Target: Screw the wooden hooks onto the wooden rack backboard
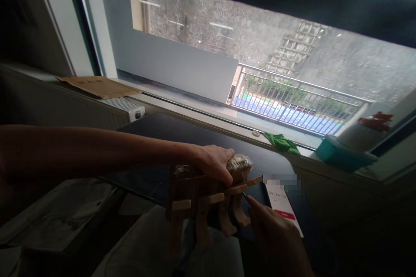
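Observation:
My left hand (216, 162) presses over a dark wooden block (186, 181), thumb on its near side and fingers over the top. Clear plastic wrap (240, 162) covers part of the block's upper side. Several curved wooden pieces (202, 220) with short crossbars stick out along the block's near side. At the right end, my right hand (273, 233) is closed around a thin tool (245, 196), its tip close to the rightmost curved piece. The tool's handle is hidden in my fingers, so I cannot tell its exact kind.
A phone (282, 203) showing a timer lies on the dark table (162, 132), beside my right hand. Along the window sill are a tape roll (255, 133), a green cloth (282, 143) and a teal bin (342, 156). A brown envelope (100, 86) rests on the radiator (125, 107) at left.

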`<move>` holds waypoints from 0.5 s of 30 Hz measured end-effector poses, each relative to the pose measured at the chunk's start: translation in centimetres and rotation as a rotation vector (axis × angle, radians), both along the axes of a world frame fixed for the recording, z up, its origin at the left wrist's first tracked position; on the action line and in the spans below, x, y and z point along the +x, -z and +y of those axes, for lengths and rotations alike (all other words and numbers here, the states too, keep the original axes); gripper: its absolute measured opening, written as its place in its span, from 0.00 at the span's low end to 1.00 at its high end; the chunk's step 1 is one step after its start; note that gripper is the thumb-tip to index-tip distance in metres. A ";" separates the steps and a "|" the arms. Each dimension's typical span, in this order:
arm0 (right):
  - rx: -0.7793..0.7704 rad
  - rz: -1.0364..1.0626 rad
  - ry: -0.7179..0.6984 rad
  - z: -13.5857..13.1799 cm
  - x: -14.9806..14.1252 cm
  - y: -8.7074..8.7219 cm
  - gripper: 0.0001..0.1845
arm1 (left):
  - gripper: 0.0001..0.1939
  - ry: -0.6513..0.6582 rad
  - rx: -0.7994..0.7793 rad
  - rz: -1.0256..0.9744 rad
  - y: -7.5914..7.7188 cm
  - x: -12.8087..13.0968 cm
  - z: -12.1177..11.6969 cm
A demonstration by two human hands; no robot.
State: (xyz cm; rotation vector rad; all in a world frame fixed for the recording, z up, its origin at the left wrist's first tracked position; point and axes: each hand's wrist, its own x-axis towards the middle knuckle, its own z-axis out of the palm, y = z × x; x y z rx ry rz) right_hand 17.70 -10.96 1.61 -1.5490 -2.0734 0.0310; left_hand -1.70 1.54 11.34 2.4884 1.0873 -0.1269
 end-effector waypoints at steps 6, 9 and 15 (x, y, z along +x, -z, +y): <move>-0.485 0.875 0.114 1.1 -0.3 0.5 0.28 | 0.34 -0.008 0.019 0.006 -0.1 0.0 0.1; -0.441 0.832 0.133 0.9 -0.2 1.0 0.25 | 0.36 -0.032 0.011 0.009 -0.2 -0.1 0.2; -0.002 0.540 0.268 -1.7 1.1 3.0 0.20 | 0.36 -0.039 -0.026 -0.006 -0.1 -0.2 0.9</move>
